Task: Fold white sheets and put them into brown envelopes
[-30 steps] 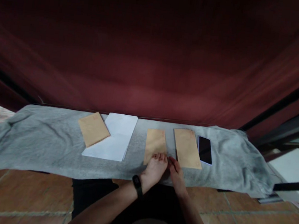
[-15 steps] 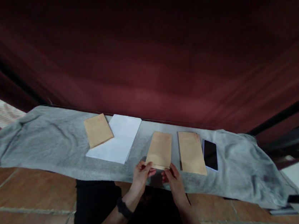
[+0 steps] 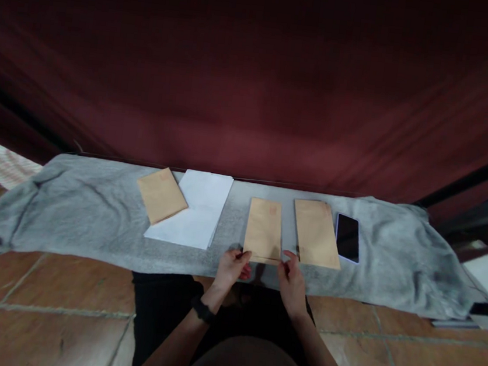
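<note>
A brown paper envelope lies in front of me on the grey cloth, a small reddish mark near its upper right corner. A narrow folded strip shows along its lower edge. My left hand, with a dark band at the wrist, pinches the lower left corner between thumb and fingers. At the lower right corner, my right hand has its thumb against the envelope's edge, the index finger bent just above it; its other fingers are partly hidden. To the right rests a stack of brown envelopes.
Beside the stack lies a phone with a pale purple edge. On the left are white paper sheets, partly overlapped by more brown envelopes. A grey cloth covers the narrow surface, backed by a dark red panel.
The whole view has shifted slightly, so things sit higher in the picture. The envelope lies flatter, its mark clearer. My right index finger has moved up beside the envelope's right edge.
</note>
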A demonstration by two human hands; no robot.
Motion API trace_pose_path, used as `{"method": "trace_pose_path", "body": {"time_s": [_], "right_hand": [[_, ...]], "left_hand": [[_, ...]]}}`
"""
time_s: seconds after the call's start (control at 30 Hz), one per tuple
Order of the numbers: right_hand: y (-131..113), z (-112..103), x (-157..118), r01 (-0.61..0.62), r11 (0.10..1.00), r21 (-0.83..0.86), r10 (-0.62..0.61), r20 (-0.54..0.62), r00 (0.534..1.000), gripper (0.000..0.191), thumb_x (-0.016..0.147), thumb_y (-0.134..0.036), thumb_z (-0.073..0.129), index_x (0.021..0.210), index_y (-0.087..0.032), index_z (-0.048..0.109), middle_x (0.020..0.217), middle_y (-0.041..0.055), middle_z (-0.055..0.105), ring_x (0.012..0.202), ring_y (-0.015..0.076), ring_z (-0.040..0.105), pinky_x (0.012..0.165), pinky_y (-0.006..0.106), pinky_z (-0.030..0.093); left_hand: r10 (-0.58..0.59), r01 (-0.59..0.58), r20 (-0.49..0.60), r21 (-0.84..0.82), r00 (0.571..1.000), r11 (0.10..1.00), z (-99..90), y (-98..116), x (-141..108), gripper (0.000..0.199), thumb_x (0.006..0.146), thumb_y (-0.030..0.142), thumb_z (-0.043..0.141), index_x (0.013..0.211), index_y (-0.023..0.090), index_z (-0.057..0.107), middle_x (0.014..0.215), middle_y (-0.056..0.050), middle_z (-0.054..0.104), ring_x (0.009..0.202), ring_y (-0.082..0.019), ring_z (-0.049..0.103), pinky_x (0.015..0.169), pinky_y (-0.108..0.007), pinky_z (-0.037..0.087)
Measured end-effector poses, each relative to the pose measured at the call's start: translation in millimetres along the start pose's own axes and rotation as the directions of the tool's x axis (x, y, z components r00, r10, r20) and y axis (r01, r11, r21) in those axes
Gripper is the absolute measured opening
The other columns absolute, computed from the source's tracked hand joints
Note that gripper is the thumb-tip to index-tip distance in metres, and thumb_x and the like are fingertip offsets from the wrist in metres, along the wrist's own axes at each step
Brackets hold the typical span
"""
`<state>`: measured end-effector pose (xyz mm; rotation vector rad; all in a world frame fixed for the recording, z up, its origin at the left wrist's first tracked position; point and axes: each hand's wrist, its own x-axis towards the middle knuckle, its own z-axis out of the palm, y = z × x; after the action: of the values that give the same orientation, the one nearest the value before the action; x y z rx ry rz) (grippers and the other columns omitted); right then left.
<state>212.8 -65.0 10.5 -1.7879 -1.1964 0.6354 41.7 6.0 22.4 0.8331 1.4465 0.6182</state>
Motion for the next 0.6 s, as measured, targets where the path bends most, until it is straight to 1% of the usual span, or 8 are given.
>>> {"method": "trace_pose_path", "body": {"time_s": [0.1,0.17,0.23,0.3,0.37,0.43,0.53,0.6], "right_hand": [[-3,0,-12,0.294,0.945,-0.143,-0.282,0.102,0.954,0.039,0.102,-0.031,0.037,0.134,-0.019,0.057,0.113,0.0108,0.073,0.105,0.0240,0.069,0.092,0.040,0.056],[-4,5,-19,0.495,0.843,-0.209,-0.445,0.247,0.861,0.044,0.102,-0.026,0.038,0.143,-0.020,0.052,0.136,0.0116,0.065,0.128,0.0242,0.059,0.108,0.043,0.050],[-1,11,-23,0.621,0.732,-0.280,-0.521,0.357,0.775,0.052,0.102,-0.026,0.042,0.153,-0.020,0.042,0.150,0.0107,0.054,0.140,0.0249,0.048,0.117,0.047,0.042],[3,14,-25,0.663,0.663,-0.347,-0.539,0.392,0.745,0.057,0.102,-0.027,0.045,0.157,-0.019,0.035,0.156,0.0098,0.047,0.145,0.0252,0.043,0.121,0.048,0.036],[8,14,-25,0.661,0.641,-0.390,-0.534,0.391,0.749,0.059,0.102,-0.025,0.044,0.159,-0.019,0.031,0.158,0.0089,0.044,0.146,0.0242,0.042,0.122,0.048,0.034],[12,13,-24,0.656,0.633,-0.411,-0.531,0.387,0.754,0.059,0.102,-0.023,0.043,0.159,-0.019,0.030,0.158,0.0083,0.043,0.145,0.0235,0.043,0.123,0.048,0.034],[17,10,-23,0.657,0.619,-0.431,-0.530,0.388,0.754,0.057,0.101,-0.021,0.043,0.158,-0.019,0.034,0.158,0.0089,0.044,0.144,0.0237,0.045,0.121,0.048,0.036],[21,12,-23,0.656,0.611,-0.444,-0.536,0.377,0.755,0.052,0.101,-0.021,0.046,0.153,-0.019,0.043,0.154,0.0097,0.050,0.142,0.0253,0.047,0.119,0.049,0.038]], "left_hand": [[-0.016,0.015,0.012,0.020,1.000,1.000,1.4,1,2,0.040,0.075,0.054,0.077,0.068,0.019,0.057,0.049,-0.001,0.063,0.038,-0.015,0.060,0.040,-0.023,0.047],[-0.015,0.014,0.016,0.033,1.000,0.999,0.9,3,2,0.042,0.075,0.055,0.077,0.067,0.019,0.058,0.049,-0.001,0.063,0.038,-0.015,0.059,0.040,-0.023,0.046],[-0.009,0.008,0.025,0.048,1.000,0.999,-1.3,5,2,0.043,0.075,0.057,0.076,0.066,0.019,0.058,0.049,-0.002,0.063,0.038,-0.015,0.058,0.040,-0.023,0.046],[0.002,-0.005,0.036,0.077,0.999,0.997,-5.0,5,-1,0.046,0.075,0.060,0.075,0.064,0.019,0.058,0.049,-0.001,0.062,0.037,-0.015,0.057,0.039,-0.023,0.044],[0.039,-0.042,0.022,0.133,0.999,0.990,-8.6,4,-5,0.049,0.078,0.064,0.071,0.061,0.020,0.056,0.046,0.000,0.058,0.035,-0.014,0.054,0.036,-0.022,0.039],[0.168,-0.156,-0.035,0.226,0.985,0.962,-9.1,2,-11,0.051,0.083,0.064,0.065,0.057,0.022,0.054,0.043,0.002,0.053,0.035,-0.013,0.050,0.037,-0.023,0.036],[0.482,-0.423,-0.058,0.398,0.874,0.814,1.7,2,-22,0.047,0.094,0.054,0.055,0.060,0.022,0.059,0.052,-0.001,0.059,0.050,-0.016,0.059,0.051,-0.025,0.047],[0.623,-0.578,0.085,0.488,0.777,0.654,15.0,2,-25,0.040,0.101,0.045,0.046,0.077,0.022,0.069,0.075,-0.005,0.072,0.073,-0.019,0.069,0.073,-0.029,0.055]]}}
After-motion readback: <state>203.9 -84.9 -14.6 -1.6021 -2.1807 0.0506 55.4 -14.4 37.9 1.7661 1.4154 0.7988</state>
